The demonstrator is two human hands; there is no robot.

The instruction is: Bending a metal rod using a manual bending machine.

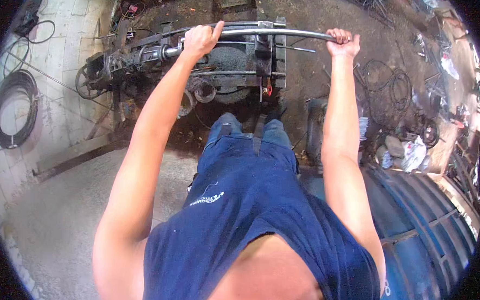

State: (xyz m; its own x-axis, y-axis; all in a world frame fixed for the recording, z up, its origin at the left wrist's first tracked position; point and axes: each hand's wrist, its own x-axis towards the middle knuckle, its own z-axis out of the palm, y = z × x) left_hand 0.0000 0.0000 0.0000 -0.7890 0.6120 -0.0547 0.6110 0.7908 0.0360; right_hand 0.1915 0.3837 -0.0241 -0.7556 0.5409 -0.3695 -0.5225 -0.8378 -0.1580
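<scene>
A long curved metal tube [289, 33] runs across a dark bending machine [264, 56] on the workshop floor. My left hand [199, 39] grips the tube's left part, with the index finger stretched along it. At the tube's right end, my right hand [343, 43] is closed around it. Both arms are stretched out forward. A second bent rod lies just behind the tube on the machine.
A hand wheel [86, 79] and shaft stick out of the machine's left side. A black cable coil [14, 111] hangs on the tiled wall at left. A blue barrel [420, 241] stands at lower right. Wire loops [395, 85] and scrap litter the dirty floor at right.
</scene>
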